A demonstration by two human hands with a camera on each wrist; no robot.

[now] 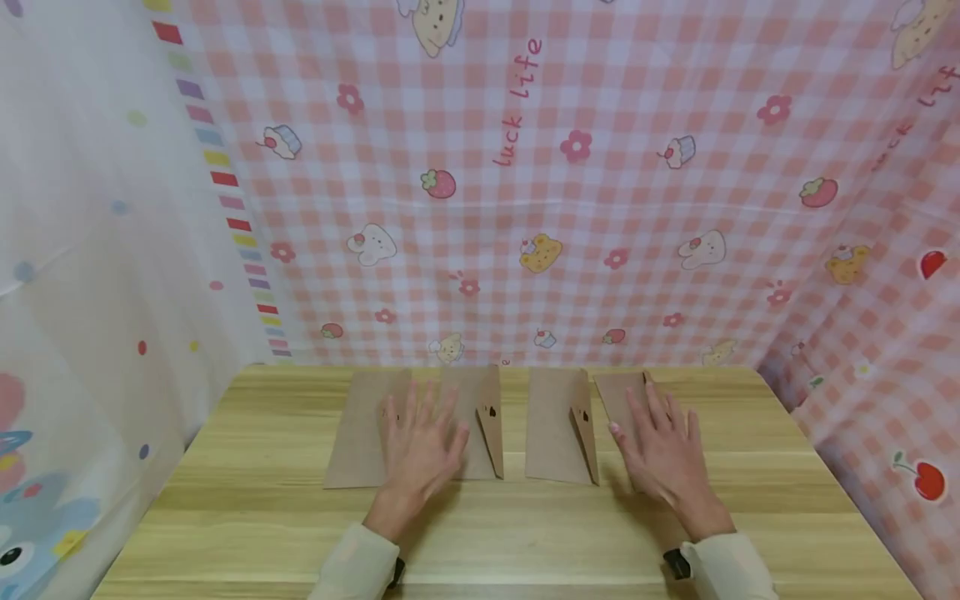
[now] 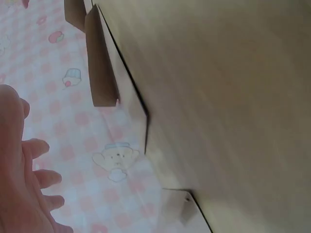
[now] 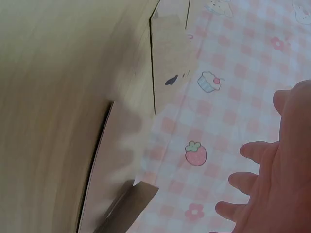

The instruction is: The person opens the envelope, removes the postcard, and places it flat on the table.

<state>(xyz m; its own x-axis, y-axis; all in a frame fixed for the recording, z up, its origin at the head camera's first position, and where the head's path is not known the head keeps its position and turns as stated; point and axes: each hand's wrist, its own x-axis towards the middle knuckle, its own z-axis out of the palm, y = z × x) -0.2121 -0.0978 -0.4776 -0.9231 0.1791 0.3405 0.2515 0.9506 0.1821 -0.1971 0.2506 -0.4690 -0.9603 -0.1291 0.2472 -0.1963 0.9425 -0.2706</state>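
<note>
Several brown kraft-paper pieces, each with a partly raised flap on its right side, lie in a row on the wooden table. My left hand [image 1: 423, 450] hovers with spread fingers over the gap between the leftmost paper piece [image 1: 354, 442] and the second paper piece [image 1: 461, 387], hiding parts of both. The third paper piece [image 1: 551, 429] lies uncovered between the hands. Above the rightmost paper piece [image 1: 617, 396], my right hand [image 1: 667, 454] is spread out and covers much of it. Both wrist views show the left hand [image 2: 19, 170] and right hand [image 3: 286, 170] apart from the paper.
The wooden table [image 1: 480, 533] ends at the back against a pink checked cloth [image 1: 480, 217]. A white dotted cloth [image 1: 97, 233] hangs at the left, and more checked cloth [image 1: 885, 350] at the right. Small dark marks show on the flaps.
</note>
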